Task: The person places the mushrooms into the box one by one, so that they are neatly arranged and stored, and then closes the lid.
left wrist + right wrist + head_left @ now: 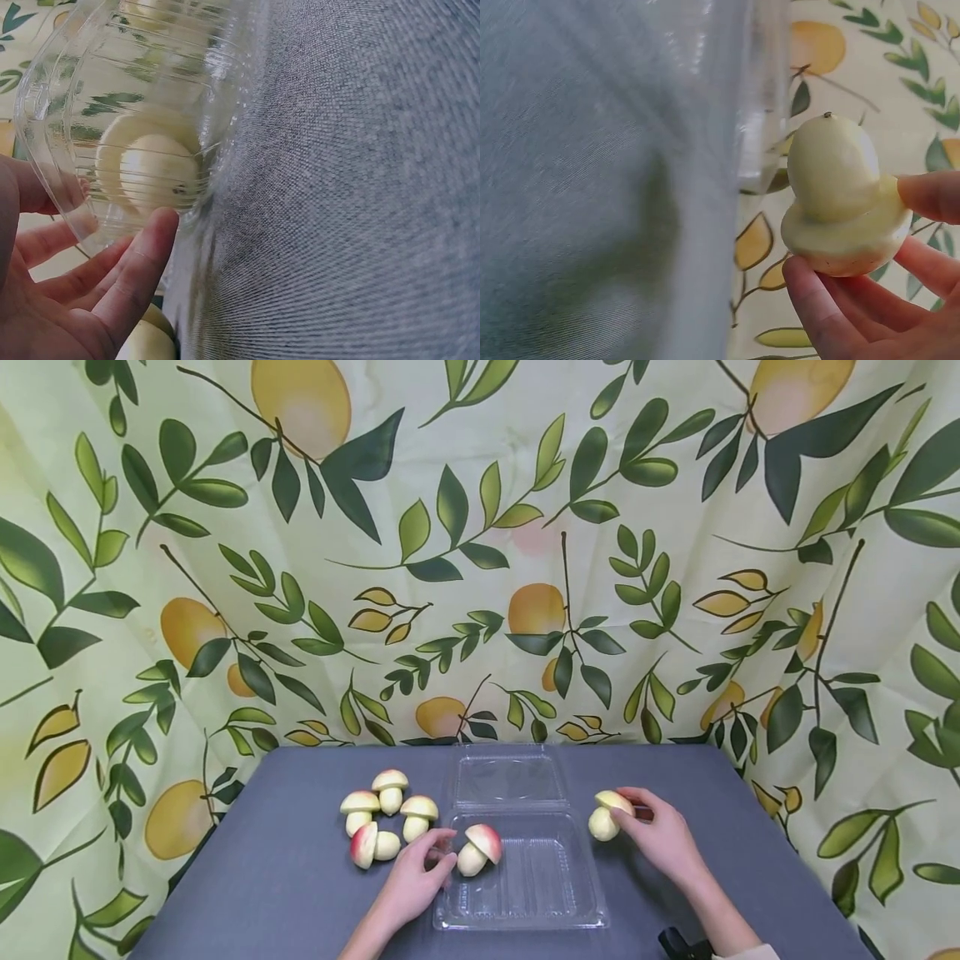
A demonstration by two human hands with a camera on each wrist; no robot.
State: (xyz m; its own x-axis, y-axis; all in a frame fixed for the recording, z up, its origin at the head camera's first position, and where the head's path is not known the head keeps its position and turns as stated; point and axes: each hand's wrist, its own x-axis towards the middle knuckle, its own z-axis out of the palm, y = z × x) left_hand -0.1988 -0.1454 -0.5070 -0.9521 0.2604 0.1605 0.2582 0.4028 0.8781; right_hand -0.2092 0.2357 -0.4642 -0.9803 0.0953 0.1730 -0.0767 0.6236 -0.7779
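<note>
In the head view, my left hand [422,870] is at the left edge of a clear plastic clamshell box [525,920], its fingers curved about the rim. Seen through the wall in the left wrist view, the box [45,112] has a toy mushroom [159,172] inside. From above, that mushroom [480,850] shows a red-and-cream cap and lies tilted at the box's left side. To the right of the box, my right hand [660,835] pinches another mushroom [836,165] by its cap, stem pointing away from the palm.
Several more mushrooms [390,792] form a loose cluster on the grey tabletop [277,877], left of the box. The box's lid [510,779] lies folded back towards the rear. A cloth with a fruit-and-leaf print [450,635] hangs behind and beside the table.
</note>
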